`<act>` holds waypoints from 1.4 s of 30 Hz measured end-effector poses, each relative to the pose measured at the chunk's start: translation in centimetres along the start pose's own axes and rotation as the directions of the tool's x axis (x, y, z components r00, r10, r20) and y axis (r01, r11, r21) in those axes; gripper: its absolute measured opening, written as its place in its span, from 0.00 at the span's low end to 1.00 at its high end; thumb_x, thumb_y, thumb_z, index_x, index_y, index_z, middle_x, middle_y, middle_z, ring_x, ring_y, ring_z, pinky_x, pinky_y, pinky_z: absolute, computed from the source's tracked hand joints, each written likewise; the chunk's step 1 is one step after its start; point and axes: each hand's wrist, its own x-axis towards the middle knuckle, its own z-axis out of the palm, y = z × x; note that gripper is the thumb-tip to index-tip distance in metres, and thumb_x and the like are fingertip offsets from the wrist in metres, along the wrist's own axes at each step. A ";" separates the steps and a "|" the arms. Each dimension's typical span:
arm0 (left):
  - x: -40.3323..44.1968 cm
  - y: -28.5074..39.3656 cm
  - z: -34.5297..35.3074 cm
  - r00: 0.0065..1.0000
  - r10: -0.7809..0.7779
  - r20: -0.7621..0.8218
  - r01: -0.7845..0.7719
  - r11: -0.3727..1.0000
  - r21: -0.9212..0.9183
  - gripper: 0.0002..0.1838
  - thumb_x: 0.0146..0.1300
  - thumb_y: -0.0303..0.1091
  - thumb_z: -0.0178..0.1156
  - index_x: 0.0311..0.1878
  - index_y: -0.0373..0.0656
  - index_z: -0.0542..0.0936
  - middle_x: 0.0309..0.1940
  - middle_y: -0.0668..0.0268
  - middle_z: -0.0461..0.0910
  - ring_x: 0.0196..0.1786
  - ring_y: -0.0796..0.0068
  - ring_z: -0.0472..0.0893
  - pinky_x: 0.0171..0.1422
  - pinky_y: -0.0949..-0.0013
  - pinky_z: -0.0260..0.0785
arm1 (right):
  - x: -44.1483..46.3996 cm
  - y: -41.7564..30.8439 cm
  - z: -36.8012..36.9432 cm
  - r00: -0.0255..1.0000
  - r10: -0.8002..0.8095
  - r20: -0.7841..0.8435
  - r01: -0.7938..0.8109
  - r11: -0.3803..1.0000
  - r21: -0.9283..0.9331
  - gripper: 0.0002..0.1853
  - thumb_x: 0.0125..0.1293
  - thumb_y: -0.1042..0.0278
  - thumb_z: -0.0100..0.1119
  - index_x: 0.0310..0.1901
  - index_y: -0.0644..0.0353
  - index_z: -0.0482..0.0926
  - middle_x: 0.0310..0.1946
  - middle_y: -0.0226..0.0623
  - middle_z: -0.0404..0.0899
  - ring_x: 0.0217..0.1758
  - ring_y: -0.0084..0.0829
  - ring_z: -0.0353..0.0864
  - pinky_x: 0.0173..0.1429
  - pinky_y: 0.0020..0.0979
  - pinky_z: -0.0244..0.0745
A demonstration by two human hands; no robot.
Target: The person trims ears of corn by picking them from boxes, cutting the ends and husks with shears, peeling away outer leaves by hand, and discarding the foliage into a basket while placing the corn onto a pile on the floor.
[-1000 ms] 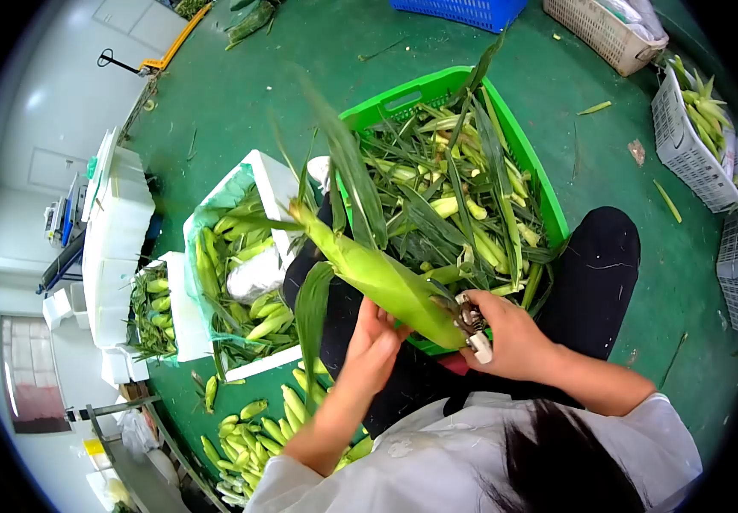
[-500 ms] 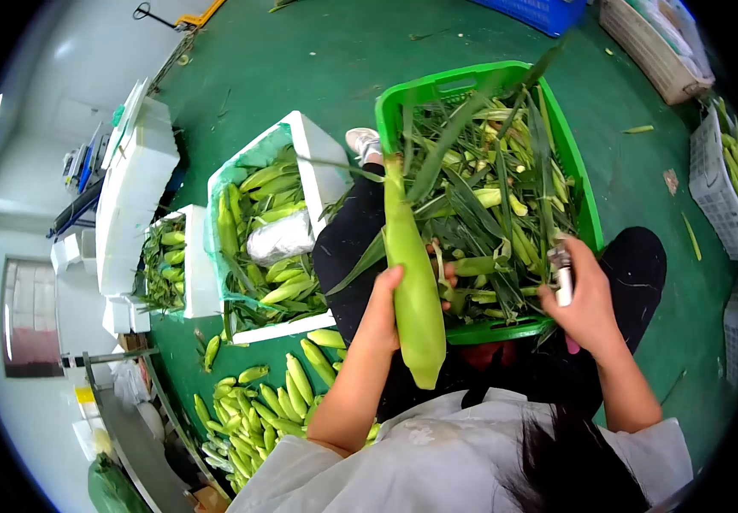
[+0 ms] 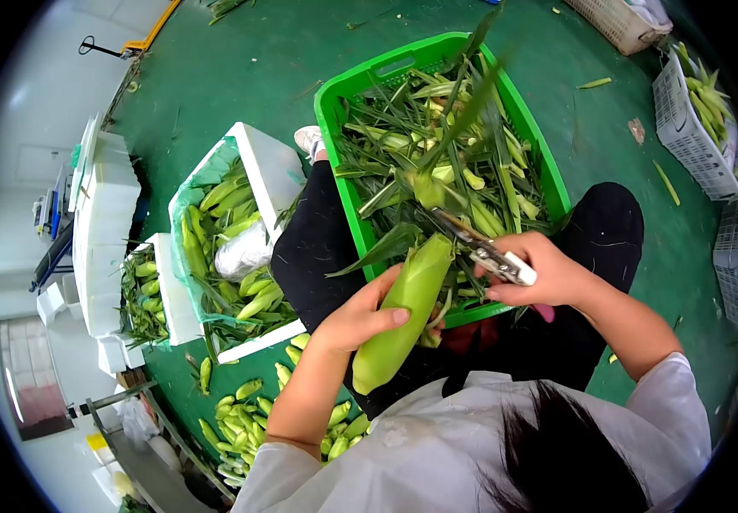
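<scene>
My left hand (image 3: 367, 315) is wrapped round a green ear of corn (image 3: 403, 316) in its husk, thumb on top, tilted with its narrower end up to the right. That end looks cut off flat. In my right hand (image 3: 531, 267) is a metal cutting tool (image 3: 476, 245) with a white handle, which looks like pruning shears. Its metal end points up-left, just beyond the ear's upper end. A leafy corn end (image 3: 427, 190), apart from the ear and partly blurred, is over the green basket (image 3: 557, 175). The basket holds husk leaves and cut ends.
Left of my leg stands a white foam box (image 3: 262, 184) of corn, with a smaller foam box (image 3: 183, 295) beside it. Loose ears (image 3: 236, 427) are heaped on the floor at lower left. White crates (image 3: 702, 141) stand at the right.
The tool has moved up-left to the ear's upper end, and the long leafy top has come apart from the ear. The ear has tilted and shifted slightly left. The whole view has shifted.
</scene>
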 end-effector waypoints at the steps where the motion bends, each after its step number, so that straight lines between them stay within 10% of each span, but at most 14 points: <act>1: 0.3 0.3 -0.2 0.998 0.020 0.052 -0.025 0.996 0.085 0.45 0.51 0.44 0.73 0.69 0.33 0.64 0.50 0.52 0.80 0.53 0.58 0.83 0.59 0.58 0.75 | -1.1 -0.8 -0.2 0.998 0.067 -0.011 -0.066 0.997 0.045 0.18 0.57 0.69 0.72 0.48 0.63 0.80 0.27 0.25 0.79 0.30 0.14 0.76 0.37 0.23 0.73; 8: 3.1 2.2 -1.8 0.940 0.001 0.342 -0.193 0.827 0.528 0.31 0.50 0.33 0.76 0.56 0.33 0.75 0.54 0.65 0.75 0.56 0.78 0.75 0.62 0.73 0.66 | -2.0 1.0 -2.5 0.908 -0.127 0.399 0.188 0.975 -0.117 0.37 0.55 0.56 0.75 0.63 0.63 0.70 0.49 0.38 0.78 0.49 0.32 0.78 0.53 0.33 0.74; 12: 4.4 1.7 -3.2 0.910 -0.161 0.382 0.023 0.940 0.341 0.36 0.52 0.39 0.77 0.61 0.29 0.74 0.53 0.63 0.78 0.55 0.76 0.77 0.62 0.71 0.69 | -1.6 -0.1 -0.5 0.955 -0.203 0.215 0.234 0.964 -0.129 0.29 0.55 0.60 0.75 0.54 0.66 0.75 0.38 0.33 0.80 0.39 0.27 0.80 0.44 0.29 0.76; 14: 3.6 0.5 -3.0 0.972 -0.016 0.233 0.002 0.998 0.058 0.40 0.55 0.49 0.74 0.62 0.29 0.72 0.52 0.58 0.81 0.52 0.70 0.81 0.60 0.67 0.73 | -1.7 -0.1 0.6 0.999 0.050 0.015 -0.052 0.962 0.268 0.19 0.59 0.65 0.71 0.48 0.65 0.78 0.32 0.29 0.80 0.32 0.21 0.79 0.36 0.23 0.75; 17: 3.0 -2.8 -4.2 0.995 0.092 -0.024 -0.095 0.951 -0.294 0.34 0.71 0.58 0.52 0.66 0.37 0.71 0.55 0.55 0.81 0.52 0.61 0.83 0.58 0.60 0.77 | -0.2 2.9 3.0 0.933 0.118 -0.339 0.103 0.815 0.570 0.18 0.61 0.74 0.67 0.52 0.62 0.75 0.35 0.32 0.79 0.33 0.21 0.78 0.38 0.24 0.76; 21: 3.3 -5.2 -3.9 0.975 -0.004 -0.224 -0.079 0.929 -0.362 0.38 0.71 0.63 0.47 0.71 0.42 0.66 0.58 0.55 0.78 0.56 0.59 0.80 0.54 0.55 0.78 | 2.3 2.2 5.3 0.934 -0.183 -0.307 0.291 0.888 0.356 0.40 0.56 0.79 0.71 0.70 0.59 0.63 0.69 0.32 0.66 0.52 0.22 0.75 0.56 0.26 0.73; 24: 1.9 -4.6 -2.5 0.965 0.170 -0.200 -0.168 0.985 0.028 0.46 0.58 0.53 0.71 0.73 0.41 0.62 0.58 0.60 0.77 0.56 0.69 0.79 0.59 0.64 0.75 | 5.7 2.8 7.3 0.908 -0.274 -0.317 0.341 0.923 0.180 0.40 0.55 0.74 0.73 0.69 0.62 0.64 0.62 0.32 0.70 0.60 0.27 0.73 0.67 0.33 0.67; 27: 0.1 -4.9 -3.3 0.901 0.286 -0.327 -0.240 0.955 0.175 0.37 0.64 0.53 0.63 0.69 0.38 0.67 0.58 0.59 0.78 0.57 0.66 0.80 0.58 0.62 0.75 | 7.0 2.0 8.2 0.919 -0.162 -0.359 0.188 0.982 0.036 0.27 0.55 0.73 0.69 0.57 0.61 0.72 0.43 0.30 0.77 0.42 0.21 0.74 0.48 0.28 0.73; 31: -3.9 -5.3 -4.8 0.840 0.185 -0.511 -0.387 0.863 -0.324 0.38 0.71 0.62 0.36 0.68 0.40 0.68 0.50 0.56 0.81 0.54 0.57 0.83 0.55 0.59 0.76 | 7.3 0.2 7.0 0.894 -0.237 -0.379 0.136 0.952 -0.274 0.21 0.56 0.75 0.62 0.53 0.61 0.73 0.38 0.31 0.76 0.37 0.22 0.73 0.42 0.25 0.71; 34: -11.3 -10.0 -9.6 0.784 0.295 -0.546 -0.598 0.598 -0.535 0.35 0.69 0.62 0.44 0.70 0.46 0.69 0.47 0.60 0.82 0.46 0.60 0.83 0.51 0.56 0.78 | 7.6 0.1 0.9 0.863 -0.216 -0.456 -0.002 0.903 -0.430 0.27 0.58 0.72 0.65 0.61 0.62 0.72 0.50 0.39 0.78 0.53 0.32 0.77 0.59 0.32 0.71; 37: -22.6 -19.2 -11.5 0.413 0.220 -0.884 -0.893 0.288 -0.346 0.39 0.67 0.65 0.49 0.66 0.39 0.72 0.40 0.58 0.81 0.35 0.64 0.81 0.41 0.60 0.78 | 8.3 2.1 -4.4 0.655 -0.633 -0.412 -0.176 0.402 -0.898 0.31 0.62 0.65 0.66 0.65 0.66 0.68 0.57 0.41 0.77 0.59 0.45 0.76 0.65 0.38 0.69; 38: -27.3 -22.7 -12.0 0.386 0.192 -0.902 -0.912 0.227 -0.341 0.41 0.66 0.64 0.50 0.61 0.30 0.73 0.36 0.56 0.80 0.35 0.64 0.81 0.40 0.63 0.78 | 8.1 2.7 -4.9 0.669 -0.583 -0.461 -0.052 0.582 -0.811 0.31 0.63 0.63 0.66 0.65 0.66 0.69 0.56 0.42 0.78 0.57 0.45 0.77 0.63 0.39 0.71; 40: -37.2 -32.0 -11.8 0.179 -0.060 -0.982 -0.980 0.078 -0.183 0.34 0.67 0.55 0.54 0.62 0.33 0.71 0.41 0.52 0.81 0.36 0.61 0.81 0.41 0.62 0.79 | 7.4 2.0 -3.6 0.816 -0.222 -0.534 0.067 0.954 -0.293 0.30 0.65 0.59 0.64 0.64 0.66 0.69 0.52 0.43 0.79 0.51 0.42 0.79 0.56 0.39 0.75; 42: -45.1 -38.1 -8.6 -0.333 -0.242 -0.911 -0.916 0.312 0.252 0.33 0.65 0.58 0.53 0.57 0.35 0.73 0.39 0.52 0.81 0.37 0.57 0.82 0.41 0.58 0.79 | 6.7 0.9 2.1 0.949 0.089 -0.302 0.008 0.952 0.306 0.28 0.67 0.58 0.62 0.63 0.65 0.69 0.46 0.41 0.79 0.45 0.37 0.80 0.48 0.38 0.77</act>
